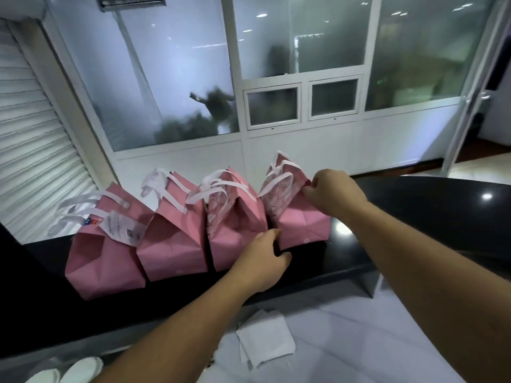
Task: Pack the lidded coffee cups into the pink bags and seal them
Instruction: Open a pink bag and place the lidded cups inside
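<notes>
The right hand [333,193] pinches the upper side fold of the rightmost pink paper bag with white handles [298,217]; the left hand [262,258] grips its lower front corner. It stands upright, last of four in a row along the glossy black counter [414,217], bare beyond it. The leftmost bag's white printed label [121,228] is unreadable.

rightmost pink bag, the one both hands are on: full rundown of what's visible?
The rightmost pink bag looks like creased paper, with a pale printed side panel and white flat handles at its top. It stands on the black counter, leaning back, its top folded closed, last in a row of four, pressed against the neighbouring bag. The right hand pinches its upper right edge; the left hand rests at its lower left corner.
</notes>
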The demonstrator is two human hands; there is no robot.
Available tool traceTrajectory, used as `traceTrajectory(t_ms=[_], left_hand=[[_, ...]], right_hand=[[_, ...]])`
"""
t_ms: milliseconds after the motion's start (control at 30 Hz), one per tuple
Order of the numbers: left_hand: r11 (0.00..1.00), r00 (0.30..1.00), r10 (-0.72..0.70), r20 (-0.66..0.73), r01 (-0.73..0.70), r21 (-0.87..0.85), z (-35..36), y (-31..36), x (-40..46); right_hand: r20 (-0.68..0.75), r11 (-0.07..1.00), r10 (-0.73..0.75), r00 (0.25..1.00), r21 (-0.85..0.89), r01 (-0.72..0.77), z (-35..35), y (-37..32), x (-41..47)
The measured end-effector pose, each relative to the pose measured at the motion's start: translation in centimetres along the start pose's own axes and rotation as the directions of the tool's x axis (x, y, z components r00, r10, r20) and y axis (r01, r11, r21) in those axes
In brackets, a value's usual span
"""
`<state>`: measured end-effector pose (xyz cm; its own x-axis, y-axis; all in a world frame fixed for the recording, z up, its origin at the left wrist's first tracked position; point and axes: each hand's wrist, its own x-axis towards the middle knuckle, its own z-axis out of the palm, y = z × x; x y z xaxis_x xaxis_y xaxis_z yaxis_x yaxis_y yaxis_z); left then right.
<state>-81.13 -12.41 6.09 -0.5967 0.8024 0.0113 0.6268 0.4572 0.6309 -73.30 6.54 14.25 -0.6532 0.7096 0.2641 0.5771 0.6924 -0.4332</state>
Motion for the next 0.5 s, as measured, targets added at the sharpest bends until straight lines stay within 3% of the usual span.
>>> traceTrajectory(t_ms=[200, 400, 500], left_hand=[[0.918, 0.970, 0.228, -0.088, -0.184, 0.351, 0.4, -0.7, -4.8], [0.765, 0.907, 0.418, 0.043, -0.377, 0.522, 4.1, -0.8, -9.6], [0.689, 0.851, 0.507, 0.138, -0.496, 0.528, 7.8, 0.3, -12.5]], right_hand=[[-0.087, 0.996, 0.091, 0.992, -0.016, -0.093, 0.9, 1.7, -12.0], [-0.060, 0.944, 0.293, 0.954, -0.143, -0.299, 3.7, 3.6, -25.7], [-0.077, 0.891, 0.386, 0.920, -0.227, -0.393, 3.7, 4.7, -32.8]])
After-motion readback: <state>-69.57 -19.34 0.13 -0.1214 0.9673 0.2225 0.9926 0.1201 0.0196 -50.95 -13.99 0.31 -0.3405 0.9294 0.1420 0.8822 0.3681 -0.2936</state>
